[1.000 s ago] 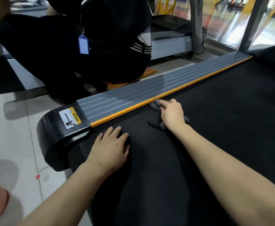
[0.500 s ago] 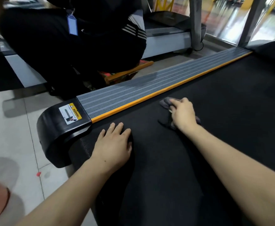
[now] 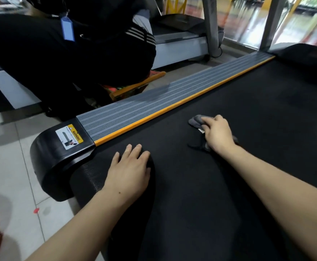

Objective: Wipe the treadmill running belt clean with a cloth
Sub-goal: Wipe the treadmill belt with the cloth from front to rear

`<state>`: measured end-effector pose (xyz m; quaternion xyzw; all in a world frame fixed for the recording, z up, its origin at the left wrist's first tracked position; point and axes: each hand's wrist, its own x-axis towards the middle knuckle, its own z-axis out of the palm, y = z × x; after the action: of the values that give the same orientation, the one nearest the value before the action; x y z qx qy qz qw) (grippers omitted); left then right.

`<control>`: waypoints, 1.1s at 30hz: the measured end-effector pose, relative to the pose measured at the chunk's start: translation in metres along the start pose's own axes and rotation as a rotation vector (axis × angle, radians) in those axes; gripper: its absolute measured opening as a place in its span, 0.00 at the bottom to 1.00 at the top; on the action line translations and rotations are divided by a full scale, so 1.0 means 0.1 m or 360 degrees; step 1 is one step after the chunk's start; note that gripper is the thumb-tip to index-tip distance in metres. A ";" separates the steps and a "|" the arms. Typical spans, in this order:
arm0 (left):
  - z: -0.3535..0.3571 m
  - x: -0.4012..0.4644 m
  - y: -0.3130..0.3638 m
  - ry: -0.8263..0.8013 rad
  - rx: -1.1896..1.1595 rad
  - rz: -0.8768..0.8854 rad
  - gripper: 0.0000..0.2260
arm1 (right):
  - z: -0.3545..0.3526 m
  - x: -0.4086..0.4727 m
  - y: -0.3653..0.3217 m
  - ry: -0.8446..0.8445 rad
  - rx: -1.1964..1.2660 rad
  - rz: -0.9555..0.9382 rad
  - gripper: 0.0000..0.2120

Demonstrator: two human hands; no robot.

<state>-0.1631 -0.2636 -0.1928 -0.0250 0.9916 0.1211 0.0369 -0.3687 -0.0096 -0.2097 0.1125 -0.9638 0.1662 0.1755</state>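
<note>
The black running belt (image 3: 238, 113) fills the right and centre of the head view. A small grey cloth (image 3: 196, 121) lies on it, a short way in from the orange-edged side rail. My right hand (image 3: 217, 133) presses down on the cloth with its fingers curled over it; part of the cloth sticks out past my fingertips and part shows dark under my wrist. My left hand (image 3: 130, 170) rests flat on the belt near its rear end, fingers straight and spread, holding nothing.
A grey ribbed side rail (image 3: 154, 104) with an orange strip runs along the belt's left side, ending in a black end cap (image 3: 48, 157) with a warning label. A person in black (image 3: 69, 59) crouches beyond the rail. Tiled floor lies to the left; another treadmill stands behind.
My right hand has slid the cloth rightward, away from the orange rail and further onto the belt. My left hand has stayed in place on the belt.
</note>
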 end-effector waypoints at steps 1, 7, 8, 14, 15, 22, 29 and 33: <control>0.00 0.01 0.03 0.0001 -0.0014 0.0008 0.22 | -0.02 -0.15 -0.13 0.0010 0.0012 -0.0047 0.14; 0.06 0.12 0.23 -0.0062 -0.0053 0.0035 0.19 | -0.26 -1.21 -0.66 -0.0213 0.0356 -0.0720 0.15; 0.07 0.12 0.26 -0.0058 -0.0063 0.0047 0.19 | -0.27 -1.16 -0.58 -0.0223 0.0322 -0.0756 0.15; 0.11 0.06 0.33 -0.0028 -0.0040 0.0118 0.21 | -0.27 -0.28 0.39 0.0021 0.0001 0.0037 0.13; 0.12 0.05 0.33 -0.0022 -0.0034 0.0130 0.21 | -0.27 -0.31 0.37 0.0009 -0.0032 0.0054 0.13; 0.15 0.09 0.43 -0.0019 -0.0085 0.0116 0.20 | -0.58 -1.62 -0.35 -0.0166 0.0336 -0.0540 0.16; 0.21 0.06 0.56 0.0019 -0.0035 0.0255 0.19 | -0.45 -0.74 0.53 0.0084 0.0019 0.0066 0.13; 0.25 0.04 0.61 0.0061 0.0047 0.0367 0.19 | -0.47 -0.95 0.37 0.0082 -0.0057 0.0090 0.14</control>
<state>-0.1693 -0.1985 -0.2032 0.0874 0.9901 0.1095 0.0040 -0.2786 0.0567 -0.2145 0.0779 -0.9646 0.1567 0.1973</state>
